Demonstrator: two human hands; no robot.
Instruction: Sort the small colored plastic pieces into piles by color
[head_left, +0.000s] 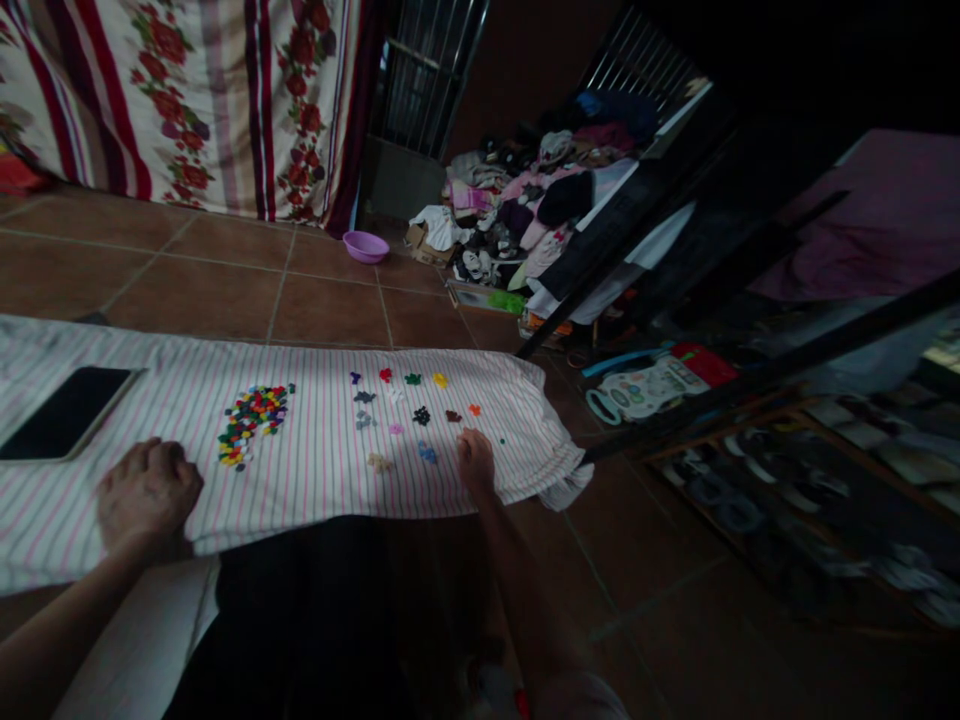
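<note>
Your right hand (475, 462) is resting on a pink-and-white striped cloth (315, 470) spread over the tiled floor (225, 290), fingers curled down toward the fabric; it is too dim to tell whether it is gripping anything. Just beyond its fingertips, small sorted clusters of coloured pieces (409, 412) are lying in loose rows, each cluster a single colour: purple, red, green, yellow, grey, black, brown, orange, pink, blue and tan. Your left hand (148, 492) is sitting well apart at the near edge of the cloth, closed into a loose fist, with nothing visibly held. Near it, a mixed heap of coloured pieces (251, 423) is lying unsorted. Farther left, a dark tablet (66, 412) is lying flat on the cloth, its screen blank. No writing is readable anywhere. Beyond the cloth, a purple bowl (365, 246) is sitting on the floor beside a pile of clothes (517, 215), and a floral striped curtain (195, 100) is hanging behind.
</note>
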